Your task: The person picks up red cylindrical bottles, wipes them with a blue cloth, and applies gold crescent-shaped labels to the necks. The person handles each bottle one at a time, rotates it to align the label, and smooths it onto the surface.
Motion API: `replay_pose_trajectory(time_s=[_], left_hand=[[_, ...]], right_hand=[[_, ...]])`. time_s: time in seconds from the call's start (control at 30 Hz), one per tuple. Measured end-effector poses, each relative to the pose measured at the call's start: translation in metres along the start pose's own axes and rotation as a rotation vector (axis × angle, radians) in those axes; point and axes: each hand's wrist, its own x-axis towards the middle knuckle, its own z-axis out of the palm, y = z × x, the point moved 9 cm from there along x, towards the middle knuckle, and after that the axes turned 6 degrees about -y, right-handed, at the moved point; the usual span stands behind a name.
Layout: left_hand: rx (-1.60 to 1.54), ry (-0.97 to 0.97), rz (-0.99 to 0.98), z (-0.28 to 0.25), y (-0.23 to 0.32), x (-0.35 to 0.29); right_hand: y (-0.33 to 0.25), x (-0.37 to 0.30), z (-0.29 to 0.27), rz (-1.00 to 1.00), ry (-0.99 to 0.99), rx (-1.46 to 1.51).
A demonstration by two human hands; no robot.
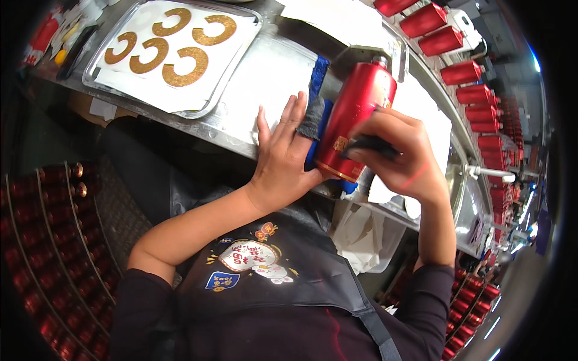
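A glossy red bottle (355, 108) with a silver neck and gold trim round its base lies tilted on a blue support (319, 75), base toward me. My left hand (274, 147) rests against the bottle's left side near the base, fingers stretched and spread, thumb by the base edge. A dark grey wrap (311, 118) covers one of its fingers. Over the bottle's right side my right hand (400, 150) is closed, fingers curled. Something black (373, 145) shows at its fingers; whether it is held or worn there I cannot tell.
At the far left of the metal table (211, 133) a clear tray (257, 27) holds several gold C-shaped pieces (185, 66) on white paper. Red bottles (460, 73) line the right side. More red items (54, 240) fill racks at lower left. A white bin (388, 243) stands below the table edge.
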Motion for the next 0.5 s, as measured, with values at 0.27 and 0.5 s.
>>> replay_pose_trajectory(time_s=[0.27,0.5], left_hand=[[-0.020,-0.004,-0.006,0.001,-0.002,0.001],[0.034,-0.114,0.038,0.009,-0.004,0.006]], right_hand=[[0.009,0.012,0.003,0.002,0.244,-0.626],[0.010,-0.054,-0.007,0.245,0.448,-0.289]])
